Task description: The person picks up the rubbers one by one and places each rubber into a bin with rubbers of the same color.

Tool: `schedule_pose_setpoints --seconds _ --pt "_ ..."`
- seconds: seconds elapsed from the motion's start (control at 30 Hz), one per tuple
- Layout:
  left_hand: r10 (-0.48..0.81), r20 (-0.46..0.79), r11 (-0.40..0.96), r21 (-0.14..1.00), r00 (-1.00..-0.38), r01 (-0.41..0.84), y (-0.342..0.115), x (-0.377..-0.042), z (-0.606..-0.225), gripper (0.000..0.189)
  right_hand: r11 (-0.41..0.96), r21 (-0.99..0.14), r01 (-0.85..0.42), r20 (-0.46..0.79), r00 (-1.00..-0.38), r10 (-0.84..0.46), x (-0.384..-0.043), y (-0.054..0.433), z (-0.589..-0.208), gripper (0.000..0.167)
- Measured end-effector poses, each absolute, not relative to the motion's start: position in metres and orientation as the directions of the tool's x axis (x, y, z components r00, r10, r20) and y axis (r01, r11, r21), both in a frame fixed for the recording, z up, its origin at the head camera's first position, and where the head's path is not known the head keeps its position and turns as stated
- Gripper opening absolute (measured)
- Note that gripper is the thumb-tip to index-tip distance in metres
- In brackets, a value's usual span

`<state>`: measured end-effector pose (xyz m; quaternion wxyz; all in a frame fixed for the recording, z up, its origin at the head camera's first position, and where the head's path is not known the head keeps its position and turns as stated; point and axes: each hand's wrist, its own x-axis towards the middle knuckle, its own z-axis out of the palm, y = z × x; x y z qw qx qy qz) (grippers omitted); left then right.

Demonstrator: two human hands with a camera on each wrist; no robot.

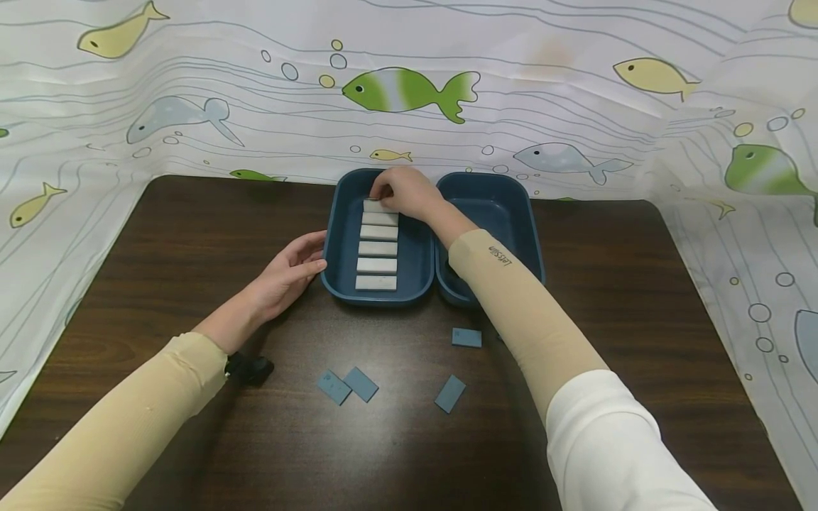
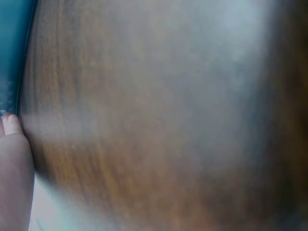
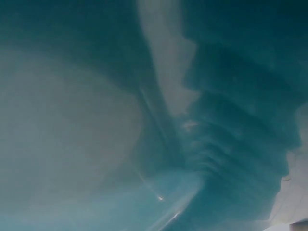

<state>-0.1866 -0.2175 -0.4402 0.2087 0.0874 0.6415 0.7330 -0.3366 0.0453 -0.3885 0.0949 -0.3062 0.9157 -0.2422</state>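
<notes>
Two dark blue trays stand side by side at the back of the table. Several white rectangular tiles [image 1: 377, 248] form a row running front to back in the left tray [image 1: 418, 284]. At the row's far end my right hand [image 1: 409, 191] pinches the farthest white tile [image 1: 371, 206]; its fingertips are partly hidden. My left hand [image 1: 287, 277] rests against the left tray's outer left wall, thumb at the rim and fingers fairly straight. In the left wrist view, its fingers [image 2: 12, 124] touch the tray's side. A blurred stepped row [image 3: 236, 130] fills part of the right wrist view.
Beside the left tray is the right tray [image 1: 492, 206], partly covered by my right arm. Several blue tiles lie nearer on the table: a touching pair [image 1: 334, 387], a slanted one [image 1: 450, 394], and another [image 1: 466, 338] by the right tray. A fish-patterned sheet [image 1: 268, 142] hangs behind.
</notes>
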Motion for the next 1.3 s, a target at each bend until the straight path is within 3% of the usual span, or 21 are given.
schedule_pose_setpoints --seconds 0.67,1.3 --pt "0.408 -0.141 -0.097 0.976 -0.902 -0.197 -0.2171 -0.1872 -0.4384 0.053 0.723 -0.492 -0.486 -0.062 -0.808 -0.586 -0.3385 0.0477 -0.386 0.024" --pt "0.407 -0.149 -0.085 0.976 -0.901 -0.2 -0.2167 -0.1873 -0.4385 0.055 0.668 -0.587 -0.458 -0.031 -0.811 -0.584 -0.3394 0.0478 -0.3858 0.026"
